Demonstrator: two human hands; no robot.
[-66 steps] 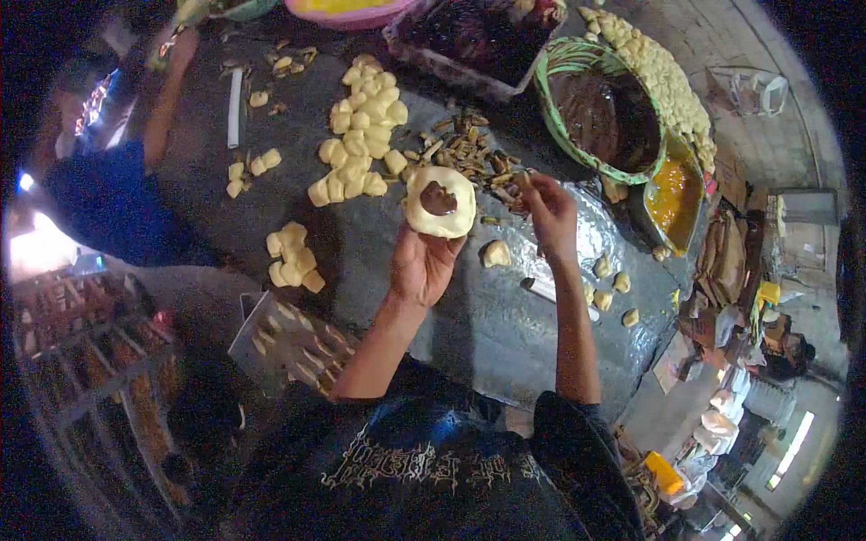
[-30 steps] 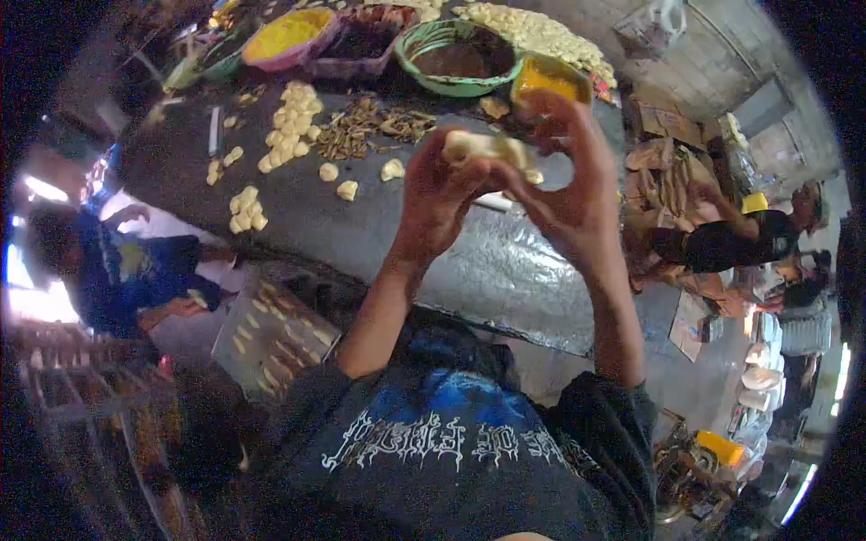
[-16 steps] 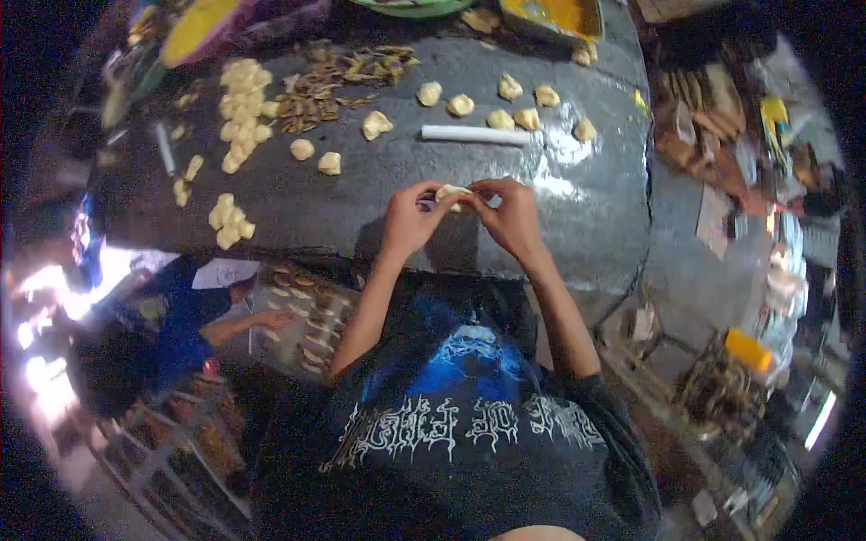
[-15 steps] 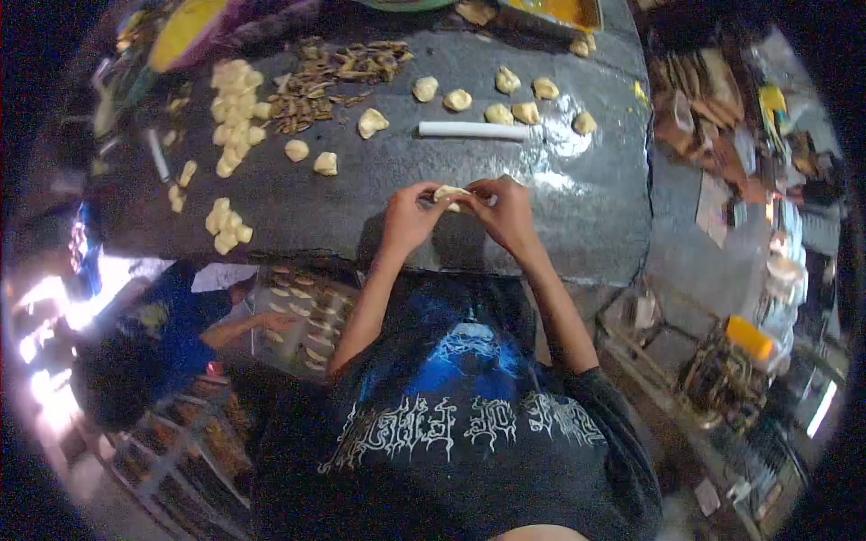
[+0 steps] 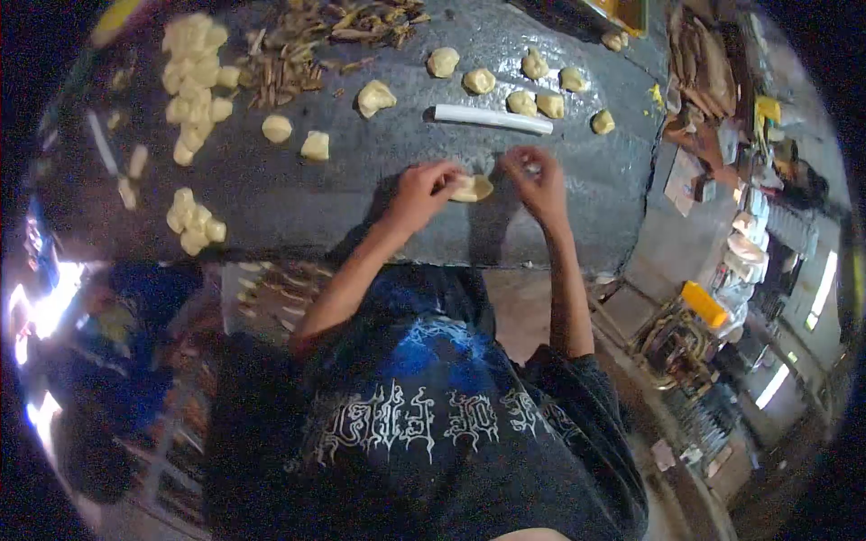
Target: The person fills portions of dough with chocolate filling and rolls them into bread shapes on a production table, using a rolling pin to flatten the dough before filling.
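Observation:
My left hand (image 5: 428,193) is closed on the left end of a small flattened piece of dough (image 5: 474,188) over the dark table near its front edge. To the right of the dough, my right hand (image 5: 539,185) is apart from it, fingers bent and slightly spread, with nothing clearly in them. Beyond both hands lies a white rolling rod (image 5: 492,119). Several pale dough lumps surround it, among them a larger torn-looking one (image 5: 375,98) and a squarish one (image 5: 316,145).
A long cluster of dough balls (image 5: 194,81) and a smaller cluster (image 5: 193,221) lie at the left. Brown strips (image 5: 293,68) are heaped at the back. A metal tray (image 5: 622,16) with something yellow stands at the back right. Below the table's left edge is a tray of shaped pieces (image 5: 271,293).
My right hand has let go of the dough and moved right. The left hand keeps the dough, which now looks flatter. The whole view has shifted, and the table's far side shows less.

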